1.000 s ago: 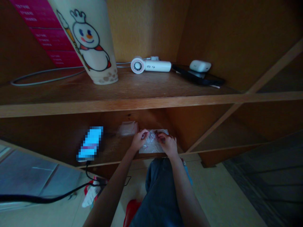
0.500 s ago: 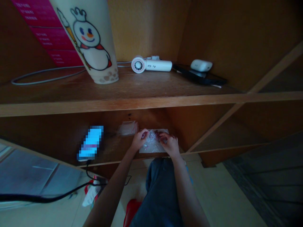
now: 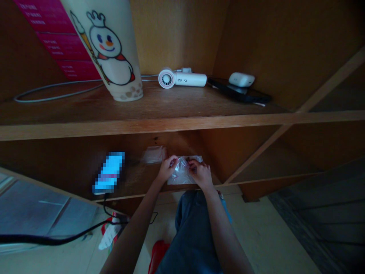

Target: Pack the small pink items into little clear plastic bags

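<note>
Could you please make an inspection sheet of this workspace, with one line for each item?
Surface: lower wooden shelf, dark, in dim light.
Job's things: clear bag, something reddish inside; second bag lies beside it.
Clutter: on upper shelf, printed cup, white fan, white case on black phone; lit phone on lower shelf.
Hands: left hand and right hand both pinch the clear bag.
Cables: white cable on upper shelf; black cable below lit phone.
Surroundings: pale floor, jeans, red object.
</note>
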### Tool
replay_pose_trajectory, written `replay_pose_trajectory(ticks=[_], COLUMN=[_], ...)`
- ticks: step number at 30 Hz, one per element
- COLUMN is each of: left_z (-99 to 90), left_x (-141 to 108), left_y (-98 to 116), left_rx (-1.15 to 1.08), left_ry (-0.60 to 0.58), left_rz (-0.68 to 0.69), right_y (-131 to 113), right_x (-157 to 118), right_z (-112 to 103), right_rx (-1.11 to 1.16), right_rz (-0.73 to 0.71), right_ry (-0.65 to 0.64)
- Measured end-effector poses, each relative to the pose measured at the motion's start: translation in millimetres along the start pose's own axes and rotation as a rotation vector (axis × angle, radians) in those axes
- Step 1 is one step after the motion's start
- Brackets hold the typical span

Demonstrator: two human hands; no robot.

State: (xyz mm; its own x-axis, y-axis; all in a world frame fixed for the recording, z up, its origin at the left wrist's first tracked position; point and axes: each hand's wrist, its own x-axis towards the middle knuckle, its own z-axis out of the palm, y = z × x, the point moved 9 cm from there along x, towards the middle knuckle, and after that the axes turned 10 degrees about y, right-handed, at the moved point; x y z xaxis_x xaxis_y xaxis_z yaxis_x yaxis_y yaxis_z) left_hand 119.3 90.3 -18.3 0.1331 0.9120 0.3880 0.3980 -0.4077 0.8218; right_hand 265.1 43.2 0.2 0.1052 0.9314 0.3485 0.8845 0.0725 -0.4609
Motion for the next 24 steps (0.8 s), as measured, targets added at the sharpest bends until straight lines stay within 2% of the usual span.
replay_pose_trajectory(ticks=[8,15,20,24], left_z=[1.4,0.3,-0.1,0.3], left_x=[0.0,-0.6,-1.0,-0.2], left_y=[-5.5,7.0,10.3,5.1], left_rx=[-0.020,-0.023,-0.033,-0.051], left_ry=[0.005,-0.009,-0.010,-0.006], left_rz=[-0.006,0.026,0.030,0.006], right_y=[5.4,26.4,19.2,20.0], right_x=[1.1,9.0,14.4,16.6], right_z=[-4.1,-6.1,7.6,7.1], right_rx=[0.055,0.423,0.637,0.716], right_rz=[0.020,0.151,0.190,0.178], right_ry=[0.045,0.190,0.143,0.134])
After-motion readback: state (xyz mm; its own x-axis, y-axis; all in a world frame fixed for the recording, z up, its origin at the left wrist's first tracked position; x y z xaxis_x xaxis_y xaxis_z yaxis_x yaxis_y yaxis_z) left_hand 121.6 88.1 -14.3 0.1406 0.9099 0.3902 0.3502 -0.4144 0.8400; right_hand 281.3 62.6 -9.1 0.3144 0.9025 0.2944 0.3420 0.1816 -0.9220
